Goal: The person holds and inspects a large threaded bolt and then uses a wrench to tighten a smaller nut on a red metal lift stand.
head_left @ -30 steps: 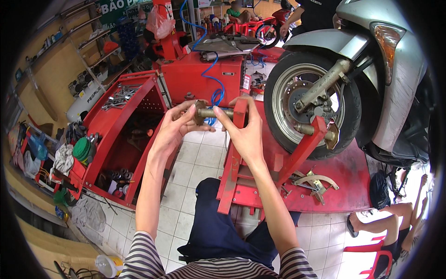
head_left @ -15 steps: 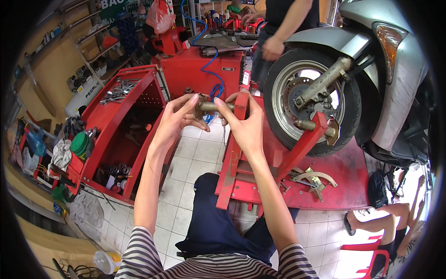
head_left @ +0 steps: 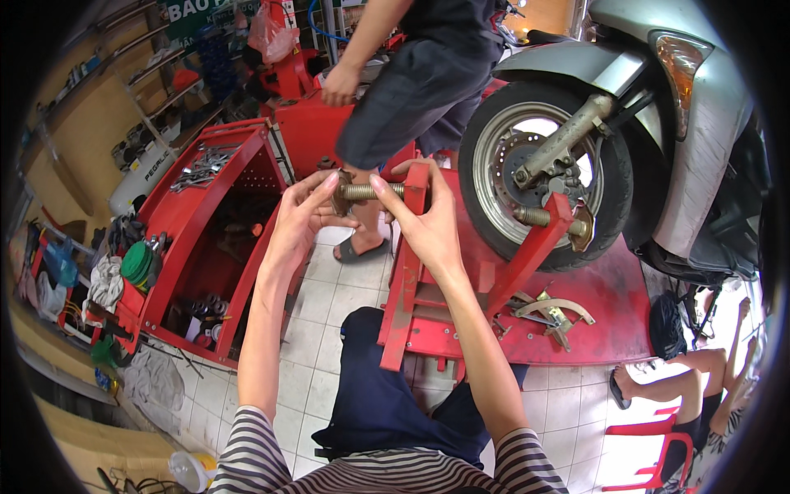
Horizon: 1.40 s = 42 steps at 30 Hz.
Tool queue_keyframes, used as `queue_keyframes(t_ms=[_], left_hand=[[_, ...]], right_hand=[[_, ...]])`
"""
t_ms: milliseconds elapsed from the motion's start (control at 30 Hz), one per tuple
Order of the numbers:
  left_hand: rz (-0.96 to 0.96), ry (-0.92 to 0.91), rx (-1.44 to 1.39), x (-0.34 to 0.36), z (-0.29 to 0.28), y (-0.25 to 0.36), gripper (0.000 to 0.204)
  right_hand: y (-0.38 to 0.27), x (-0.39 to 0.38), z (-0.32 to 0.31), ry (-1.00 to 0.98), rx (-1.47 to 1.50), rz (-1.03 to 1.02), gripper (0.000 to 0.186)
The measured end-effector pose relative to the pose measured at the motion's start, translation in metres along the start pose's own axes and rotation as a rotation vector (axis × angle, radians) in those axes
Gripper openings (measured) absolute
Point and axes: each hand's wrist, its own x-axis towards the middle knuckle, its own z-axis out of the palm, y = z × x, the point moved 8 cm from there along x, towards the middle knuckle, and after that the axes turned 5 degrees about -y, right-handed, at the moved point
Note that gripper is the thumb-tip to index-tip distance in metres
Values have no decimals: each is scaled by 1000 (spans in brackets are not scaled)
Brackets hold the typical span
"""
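Much brass-coloured threaded rod (head_left: pixel 358 193) is protruding from a red metal post (head_left: pixel 416 189); left hand (head_left: pixel 300 210) is pinching the rod, right hand (head_left: pixel 428 229) clasping both.

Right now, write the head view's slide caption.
Left hand and right hand on threaded clamp screw, scooter's front wheel nearby.

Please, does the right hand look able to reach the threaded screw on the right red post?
Probably yes: the threaded screw points toward the right hand, with nothing visible between them. The hand is around the left red post, so it should let go first.
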Motion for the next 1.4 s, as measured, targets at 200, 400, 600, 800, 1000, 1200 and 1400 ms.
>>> queue_keyframes(t_ms=[200,400,600,800,1000,1200,1400], left_hand=[[-88,-30,-162,1,-1,-15,45],[-84,63,-109,3,-11,-18,44],[98,-60,41,2,0,14,51],[373,-231,130,-5,22,31,54],[409,-305,57,2,22,25,54],[510,-156,-26,8,44,27,51],[545,-30,-43,10,49,24,55]], right_hand=[[0,-1,-2,-3,38,-6,36],[5,2,-3,17,12,-71,36],[12,3,-6,27,28,-59,38],[6,-2,-6,84,10,-44,41],[10,2,-4,45,-56,-46,32],[14,-1,-4,106,-3,-89,33],[3,-2,-5,162,10,-79,41]])
